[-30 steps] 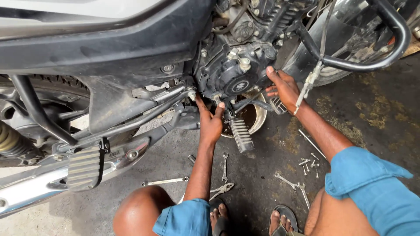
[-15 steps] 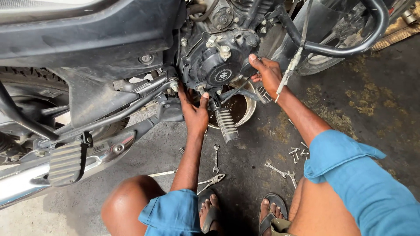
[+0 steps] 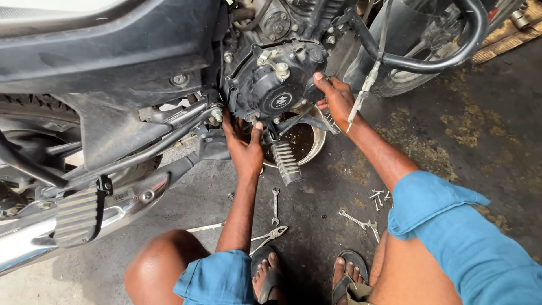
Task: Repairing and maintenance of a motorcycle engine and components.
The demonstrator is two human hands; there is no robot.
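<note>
— What are you on now?

— The black engine side cover (image 3: 271, 93) of the motorcycle (image 3: 107, 62). My left hand (image 3: 244, 148) grips its lower edge, fingers curled; my right hand (image 3: 337, 100) cups its right rim, thumb spread. I judge it's coming off: an even pull next.

— Any labels?

— A round white emblem (image 3: 280, 102); below, the drain pan (image 3: 302, 144) of dark oil.

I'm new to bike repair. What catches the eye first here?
Both hands press on the black engine cover at the centre: the left hand under it, the right hand at its right edge. Below sits a pan of dark oil; spanners lie scattered on the floor.
</note>
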